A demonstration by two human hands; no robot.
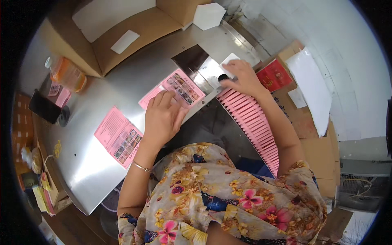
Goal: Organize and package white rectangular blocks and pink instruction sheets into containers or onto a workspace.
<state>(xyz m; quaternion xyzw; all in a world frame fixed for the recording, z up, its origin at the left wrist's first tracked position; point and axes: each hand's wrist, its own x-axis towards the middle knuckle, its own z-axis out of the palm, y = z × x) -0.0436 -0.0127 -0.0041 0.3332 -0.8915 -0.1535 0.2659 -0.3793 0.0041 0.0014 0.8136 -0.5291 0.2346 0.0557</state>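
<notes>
My left hand (162,114) rests with bent fingers on a pink printed leaflet (190,87) bearing rows of small food pictures. Its fingertips press the leaflet, and the thumb lies toward its near edge. To the right, my right hand (243,79) reaches over a metal plate, thumb and fingers spread around a small black knob (223,77); whether it touches the knob I cannot tell. A white card-like piece (229,63) lies by its fingertips. Below that wrist, many pink folded pieces (251,122) stand in a long, tightly packed row. A second pink leaflet (119,136) lies left of my left forearm.
A metal worktop (85,163) carries an orange-filled bottle (67,75), a dark phone-like slab (45,106) on a stand, and an open cardboard box (134,38) at the back. Cardboard (318,153), a red packet (274,75) and white sheets (312,90) lie right of my right arm.
</notes>
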